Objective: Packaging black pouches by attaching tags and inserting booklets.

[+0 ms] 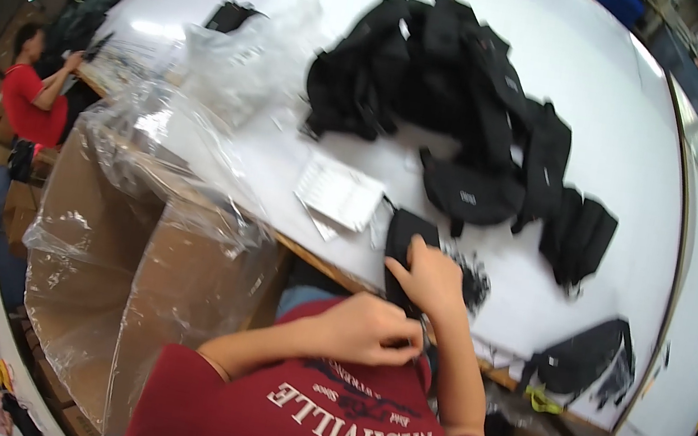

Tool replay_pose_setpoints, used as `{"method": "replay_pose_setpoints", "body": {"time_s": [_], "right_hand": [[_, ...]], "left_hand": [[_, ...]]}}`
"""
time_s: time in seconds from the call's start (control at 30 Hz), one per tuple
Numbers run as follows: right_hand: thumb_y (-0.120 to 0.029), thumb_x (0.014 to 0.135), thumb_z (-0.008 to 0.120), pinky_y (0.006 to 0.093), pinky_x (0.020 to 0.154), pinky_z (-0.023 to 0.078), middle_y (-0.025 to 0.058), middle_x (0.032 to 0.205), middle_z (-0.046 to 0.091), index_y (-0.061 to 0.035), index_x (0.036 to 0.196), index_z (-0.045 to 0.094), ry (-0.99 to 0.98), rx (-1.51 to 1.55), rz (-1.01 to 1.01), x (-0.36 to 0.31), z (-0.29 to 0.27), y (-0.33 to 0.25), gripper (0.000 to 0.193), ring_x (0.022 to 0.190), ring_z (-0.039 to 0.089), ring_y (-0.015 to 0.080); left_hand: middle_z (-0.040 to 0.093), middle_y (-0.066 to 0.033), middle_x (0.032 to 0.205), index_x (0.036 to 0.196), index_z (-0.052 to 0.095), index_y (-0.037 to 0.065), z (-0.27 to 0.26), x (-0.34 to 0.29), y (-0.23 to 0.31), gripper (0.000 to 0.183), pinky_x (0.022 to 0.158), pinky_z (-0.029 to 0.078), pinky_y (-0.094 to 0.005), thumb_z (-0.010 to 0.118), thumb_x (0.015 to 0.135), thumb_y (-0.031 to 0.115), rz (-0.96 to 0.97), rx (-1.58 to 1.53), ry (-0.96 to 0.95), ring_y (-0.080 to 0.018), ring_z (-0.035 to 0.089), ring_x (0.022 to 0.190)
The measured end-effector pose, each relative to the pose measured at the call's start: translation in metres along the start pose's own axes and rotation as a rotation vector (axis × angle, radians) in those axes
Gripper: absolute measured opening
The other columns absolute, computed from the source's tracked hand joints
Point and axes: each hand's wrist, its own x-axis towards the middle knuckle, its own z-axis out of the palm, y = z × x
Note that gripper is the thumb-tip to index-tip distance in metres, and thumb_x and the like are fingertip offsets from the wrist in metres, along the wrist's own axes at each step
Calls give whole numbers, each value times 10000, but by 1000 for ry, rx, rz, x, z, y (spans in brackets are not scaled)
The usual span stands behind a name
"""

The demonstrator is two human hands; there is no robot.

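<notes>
A narrow black fabric bag [408, 226] lies at the near edge of the white table, in front of my body. My right hand [435, 279] is on it, with thumb and forefinger bent against the cloth. Close to my body, just below the bag, my left hand [370, 329] is closed with curled fingers; what they hold, if anything, is hidden. Dark, thin straps or buckles [473, 281] bunch on the table just right of my right hand. A stack of white printed cards or labels [340, 193] sits to the bag's left.
Black bags [444, 78] form a heap farther back, with a black waist bag [474, 190] at its front. Another black bag [587, 361] lies at right. Clear plastic [241, 64] covers the table's left; a plastic-lined carton [183, 283] stands beside me. A person in red [32, 99] works at far left.
</notes>
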Motion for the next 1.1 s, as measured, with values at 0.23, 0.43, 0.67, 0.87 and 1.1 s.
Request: {"method": "replay_pose_setpoints", "body": {"time_s": [0.23,0.43,0.67,0.87,1.1], "right_hand": [[-204,855,606,443,591,454,163,683,611,-38,833,551,146,160,-55,-49,-54,-4,176,664,607,371],[-145,850,620,391,550,433,162,661,580,-21,813,539,83,396,-93,-58,-83,-17,152,617,585,350],[-146,848,622,380,550,434,153,667,581,-20,810,544,66,419,-153,-51,-85,-19,153,610,581,340],[-75,821,644,318,511,409,131,623,569,5,806,545,85,463,-215,-68,-79,-17,128,510,534,236],[-104,854,615,371,495,383,146,674,505,-42,772,516,557,377,-183,-37,-71,-13,143,578,519,338]], "left_hand": [[541,-65,1121,1094,596,85,-26,5,-25,305,964,370,-369,672,843,242,-92,-109,211,-291,461,1136],[584,-31,1033,1003,617,96,-40,10,-44,333,951,370,-385,716,689,149,232,552,62,-241,514,1082],[592,-23,919,875,608,72,-56,19,-37,196,857,406,-332,682,698,111,299,564,96,-204,542,955],[587,-25,890,863,608,65,-42,9,-33,206,821,422,-325,684,672,89,340,470,83,-206,556,898],[579,-112,769,745,580,48,-41,0,-7,87,701,462,-368,608,665,69,78,661,-338,-284,588,748]]}}
